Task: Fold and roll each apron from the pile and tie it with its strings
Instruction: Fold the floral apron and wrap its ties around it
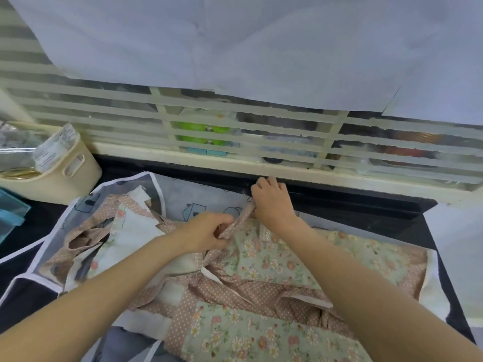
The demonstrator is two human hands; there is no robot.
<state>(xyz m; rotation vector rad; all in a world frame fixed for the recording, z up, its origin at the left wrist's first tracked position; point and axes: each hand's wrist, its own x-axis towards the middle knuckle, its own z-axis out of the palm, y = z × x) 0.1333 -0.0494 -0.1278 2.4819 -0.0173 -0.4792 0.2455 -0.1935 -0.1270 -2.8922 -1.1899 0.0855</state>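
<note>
Worktop [392,212]: dark, near-black surface, running across the middle of the frame and largely covered by fabric. Its far edge meets a cream ledge below a slatted cream screen [235,126]. Through the slats, blurred green, blue and orange items show; they cannot be identified. A pale sheet [235,43] hangs over the upper part of the screen and fills the top of the frame.

Apron pile [109,231]: lies centre and left of the frame on the worktop. Lowest visible layer is a pale grey apron with white edging and a printed pattern. On it lie crumpled pieces in pink polka-dot and floral cloth.

Floral apron [274,259]: spread at centre and lower right, green floral panels with pink polka-dot trim, rumpled, overlapping the pile.

Strap [239,222]: a pink polka-dot strip of the floral apron, stretched between the two hands at frame centre.

Left hand [206,235]: fingers curled, grip closed on the nearer end of the strap.

Right hand [271,202]: knuckles up, fingers curled down, grip closed on the far end of the strap, near the worktop's far edge.

Cream basket [65,173]: upper left, on the worktop, holding plastic-wrapped items and a printed label. A blue object [11,212] sits just in front of it at the left edge.
</note>
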